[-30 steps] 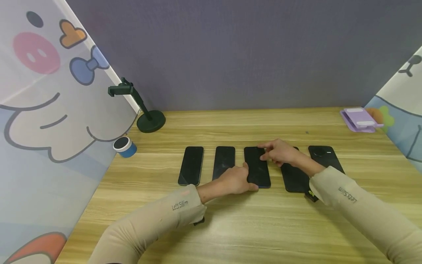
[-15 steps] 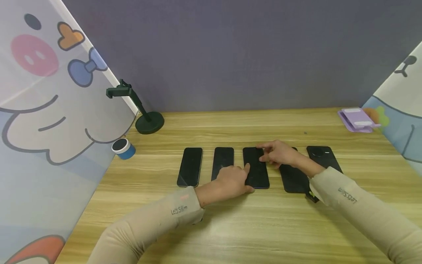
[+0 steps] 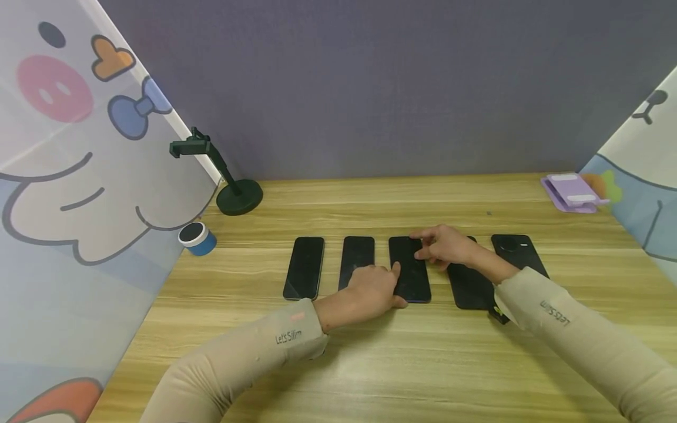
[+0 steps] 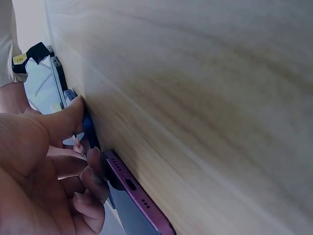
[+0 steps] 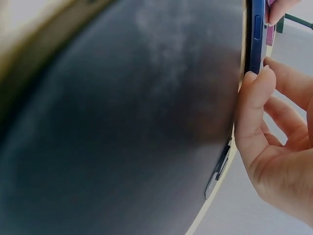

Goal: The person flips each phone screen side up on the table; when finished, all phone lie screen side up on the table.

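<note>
A dark smartphone (image 3: 414, 276) with a blue edge lies screen up, third from the left in a row of several phones. My left hand (image 3: 370, 289) grips its lower left corner, thumb at the bottom edge and index finger at the left side. At the top right corner my right hand (image 3: 445, 244) holds it, index finger on the top edge and thumb along the right side. The blue side frame (image 5: 257, 29) shows beside the right fingertips in the right wrist view. Under my left hand, a purple-edged phone (image 4: 139, 196) is partly covered.
A black phone (image 3: 307, 264) lies at the row's left end. Two dark phones (image 3: 468, 288) (image 3: 520, 252) sit under the right forearm. Behind stand a dark green phone stand (image 3: 238, 197) and a purple folding stand (image 3: 571, 191). A blue jar (image 3: 198, 239) is at left.
My left thumb has shifted slightly left along the phone's bottom edge. The right hand keeps its place at the top right corner, and the head view has shifted slightly.
</note>
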Demonstrator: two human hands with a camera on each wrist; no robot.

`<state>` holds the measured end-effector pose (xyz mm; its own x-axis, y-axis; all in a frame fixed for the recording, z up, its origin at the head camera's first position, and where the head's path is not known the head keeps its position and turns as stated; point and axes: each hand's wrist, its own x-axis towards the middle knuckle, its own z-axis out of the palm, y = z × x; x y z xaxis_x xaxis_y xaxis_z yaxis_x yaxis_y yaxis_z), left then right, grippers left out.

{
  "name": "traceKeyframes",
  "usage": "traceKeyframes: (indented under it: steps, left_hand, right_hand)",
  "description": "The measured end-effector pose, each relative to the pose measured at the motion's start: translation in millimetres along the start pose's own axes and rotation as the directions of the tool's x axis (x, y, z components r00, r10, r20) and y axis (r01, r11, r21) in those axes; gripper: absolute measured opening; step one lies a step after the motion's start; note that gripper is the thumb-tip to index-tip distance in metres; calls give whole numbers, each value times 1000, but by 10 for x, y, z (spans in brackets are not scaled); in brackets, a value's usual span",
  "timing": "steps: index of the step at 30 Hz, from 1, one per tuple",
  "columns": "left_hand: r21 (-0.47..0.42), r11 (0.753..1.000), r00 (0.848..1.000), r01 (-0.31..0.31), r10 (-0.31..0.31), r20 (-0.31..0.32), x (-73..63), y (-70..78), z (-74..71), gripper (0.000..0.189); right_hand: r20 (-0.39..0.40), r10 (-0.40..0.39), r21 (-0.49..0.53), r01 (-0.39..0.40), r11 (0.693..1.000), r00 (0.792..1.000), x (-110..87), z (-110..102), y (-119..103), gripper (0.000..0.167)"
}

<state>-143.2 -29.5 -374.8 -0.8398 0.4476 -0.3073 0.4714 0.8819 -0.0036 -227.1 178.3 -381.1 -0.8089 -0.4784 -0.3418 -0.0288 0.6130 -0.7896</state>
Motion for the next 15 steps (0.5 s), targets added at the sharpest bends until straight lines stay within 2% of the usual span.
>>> traceKeyframes:
  steps: [15]
  left_hand:
    - [6,1000,1000,9,-9,17,10,7,3,84]
  right_hand:
    - [-24,13,-32,-14,999,1000,4,11,-12,60]
